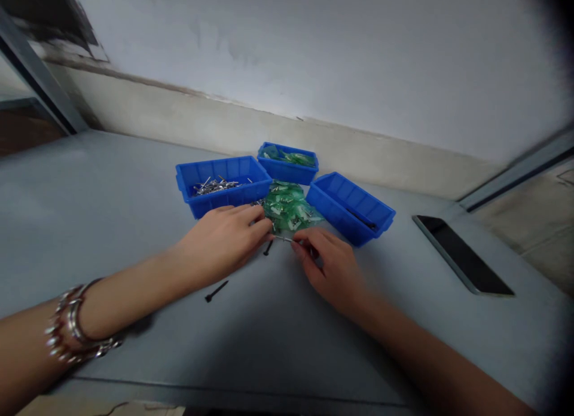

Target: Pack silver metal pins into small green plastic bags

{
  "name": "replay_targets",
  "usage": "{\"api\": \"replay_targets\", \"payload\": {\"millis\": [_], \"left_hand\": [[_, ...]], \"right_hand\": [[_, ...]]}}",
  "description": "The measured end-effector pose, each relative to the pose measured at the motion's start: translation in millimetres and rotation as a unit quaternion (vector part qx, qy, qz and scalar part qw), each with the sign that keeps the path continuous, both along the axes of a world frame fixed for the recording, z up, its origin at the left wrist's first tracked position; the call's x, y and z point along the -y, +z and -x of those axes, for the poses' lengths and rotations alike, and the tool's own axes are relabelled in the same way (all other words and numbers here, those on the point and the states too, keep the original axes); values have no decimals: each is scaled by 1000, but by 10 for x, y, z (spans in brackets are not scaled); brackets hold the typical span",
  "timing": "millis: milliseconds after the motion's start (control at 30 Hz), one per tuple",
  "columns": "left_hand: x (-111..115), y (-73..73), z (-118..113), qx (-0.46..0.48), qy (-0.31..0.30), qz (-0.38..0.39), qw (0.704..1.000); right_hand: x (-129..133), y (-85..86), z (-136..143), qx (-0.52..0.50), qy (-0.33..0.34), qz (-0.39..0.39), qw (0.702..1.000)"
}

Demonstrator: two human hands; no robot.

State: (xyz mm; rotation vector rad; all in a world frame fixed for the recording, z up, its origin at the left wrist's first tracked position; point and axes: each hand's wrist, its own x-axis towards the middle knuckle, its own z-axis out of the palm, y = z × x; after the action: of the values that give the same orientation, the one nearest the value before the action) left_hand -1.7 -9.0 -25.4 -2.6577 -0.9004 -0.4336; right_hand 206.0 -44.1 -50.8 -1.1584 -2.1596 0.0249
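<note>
A thin silvery rivet (283, 238) spans the gap between my two hands. My right hand (329, 266) pinches its right end between thumb and fingers. The left end meets the closed fingertips of my left hand (226, 239), whose thumb side is partly hidden. Just under those fingertips lies a black screw (268, 248), and another black screw (216, 291) rests nearer to me. Behind both hands is a pile of small green-tinted clear bags (289, 207) with metal pieces inside.
A blue bin (224, 165) of loose silvery rivets stands at left. Another blue bin (289, 172) at the back holds green bags. The right-hand blue bin (354, 210) has some dark pieces. A phone (461, 254) lies at right, and a wall (269, 123) closes the table's back.
</note>
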Motion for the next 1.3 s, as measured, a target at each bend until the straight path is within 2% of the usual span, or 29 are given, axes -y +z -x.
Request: {"api": "replay_targets", "payload": {"millis": [233, 533, 1300], "left_hand": [[13, 27, 7, 4, 14, 31, 999], [9, 24, 8, 5, -9, 58, 998], [29, 53, -11, 33, -29, 6, 999]], "right_hand": [[-9, -7, -17, 2, -2, 2, 1000], [-8, -9, -14, 3, -7, 13, 1000], [-4, 9, -10, 5, -8, 22, 1000]]}}
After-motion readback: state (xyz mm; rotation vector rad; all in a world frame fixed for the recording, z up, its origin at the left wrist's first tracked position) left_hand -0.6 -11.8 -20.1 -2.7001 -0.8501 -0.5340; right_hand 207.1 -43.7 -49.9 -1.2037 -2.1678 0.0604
